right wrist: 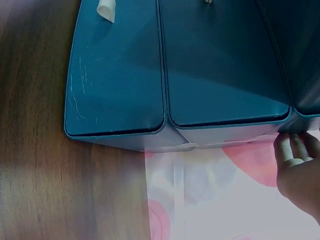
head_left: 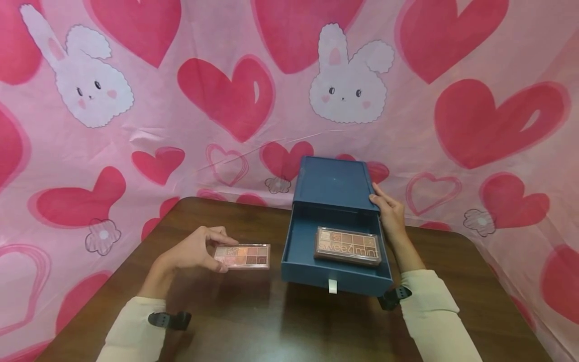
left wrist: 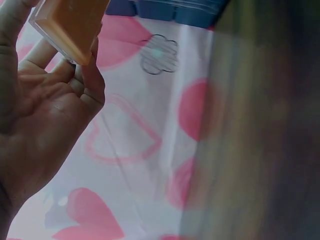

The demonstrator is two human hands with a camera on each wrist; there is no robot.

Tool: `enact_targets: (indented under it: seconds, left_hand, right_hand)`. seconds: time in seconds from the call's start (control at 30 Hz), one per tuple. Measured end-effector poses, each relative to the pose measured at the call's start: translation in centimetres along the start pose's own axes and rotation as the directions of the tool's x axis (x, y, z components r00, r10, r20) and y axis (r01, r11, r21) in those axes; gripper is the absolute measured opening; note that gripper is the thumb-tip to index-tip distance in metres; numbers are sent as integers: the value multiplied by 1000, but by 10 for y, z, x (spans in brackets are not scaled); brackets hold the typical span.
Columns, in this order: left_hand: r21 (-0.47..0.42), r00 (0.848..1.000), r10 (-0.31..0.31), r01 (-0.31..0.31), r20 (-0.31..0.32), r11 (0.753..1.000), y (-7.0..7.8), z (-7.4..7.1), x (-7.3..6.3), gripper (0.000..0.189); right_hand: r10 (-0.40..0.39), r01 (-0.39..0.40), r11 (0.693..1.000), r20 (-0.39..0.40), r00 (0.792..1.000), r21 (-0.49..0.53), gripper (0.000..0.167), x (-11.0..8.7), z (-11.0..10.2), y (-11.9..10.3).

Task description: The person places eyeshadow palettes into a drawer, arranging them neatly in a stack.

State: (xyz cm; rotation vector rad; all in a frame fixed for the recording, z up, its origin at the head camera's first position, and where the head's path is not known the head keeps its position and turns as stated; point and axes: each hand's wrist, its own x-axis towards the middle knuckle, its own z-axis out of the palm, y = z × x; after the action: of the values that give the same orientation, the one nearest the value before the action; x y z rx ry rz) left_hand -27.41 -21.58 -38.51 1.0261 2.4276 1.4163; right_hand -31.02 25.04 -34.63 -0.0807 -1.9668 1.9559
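My left hand (head_left: pixel 194 250) pinches an eyeshadow palette (head_left: pixel 248 255) with a clear lid, thumb at the near edge and fingers at the far edge. It is above the table, left of a blue drawer unit (head_left: pixel 334 181). The left wrist view shows the palette's orange-looking underside (left wrist: pixel 75 30). The unit's top drawer (head_left: pixel 302 236) is pulled out. Inside, toward its right, lies another eyeshadow palette (head_left: pixel 347 245) in browns with lettering on the lid. My right hand (head_left: pixel 391 213) rests against the unit's right side near the top; its fingers (right wrist: pixel 299 146) touch the side wall.
Lower drawers (right wrist: pixel 225 65) with small white pull tabs (right wrist: pixel 106 10) sit under the pulled-out one. A dark wooden table (head_left: pixel 244 311) carries the unit. Behind it hangs a pink cloth (head_left: pixel 280 120) with hearts and rabbits. Both wrists wear black straps (head_left: pixel 169 320).
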Motion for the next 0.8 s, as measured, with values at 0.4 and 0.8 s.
enact_targets:
  seconds: [0.4, 0.8]
  left_hand:
    - [62, 989, 140, -137, -42, 989, 37, -20, 15, 52]
    - [41, 989, 126, -123, -77, 992, 69, -22, 33, 52]
  right_hand:
    - [-7, 7, 999, 0, 1000, -44, 46, 0, 0, -1]
    - [13, -12, 999, 11, 1000, -40, 48, 0, -1, 0]
